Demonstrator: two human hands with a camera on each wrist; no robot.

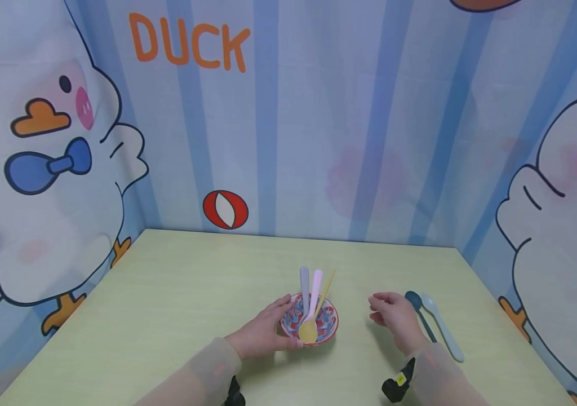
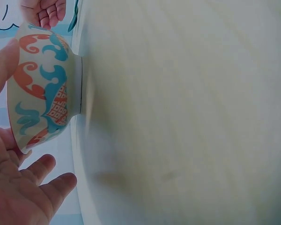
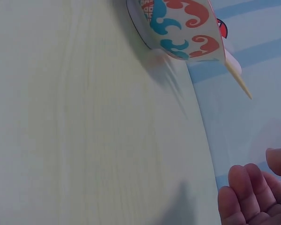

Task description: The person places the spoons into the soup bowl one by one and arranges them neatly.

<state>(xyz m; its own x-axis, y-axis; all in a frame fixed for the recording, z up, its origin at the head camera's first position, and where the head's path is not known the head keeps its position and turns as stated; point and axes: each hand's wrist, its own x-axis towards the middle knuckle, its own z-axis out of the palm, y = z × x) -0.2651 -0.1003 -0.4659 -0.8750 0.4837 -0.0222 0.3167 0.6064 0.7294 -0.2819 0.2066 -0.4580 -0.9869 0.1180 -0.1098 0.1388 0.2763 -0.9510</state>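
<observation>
- Step judged in hand: spoons being gathered into the patterned bowl [image 1: 310,323], lower centre of the head view; three spoons [image 1: 312,307] already stand in it.
- Left hand [image 1: 266,331] is rested against the bowl's left side, fingers [image 2: 47,180] apart and relaxed, nothing clasped.
- Right hand [image 1: 392,316] is held right of the bowl, fingers loosely curled, empty, just beside a dark blue spoon [image 1: 418,310] and a pale spoon [image 1: 442,327].
- Next move calls for a pinch on one spoon handle.
- Hidden: the dark spoon's handle behind the wrist; bowl interior in both wrist views.
</observation>
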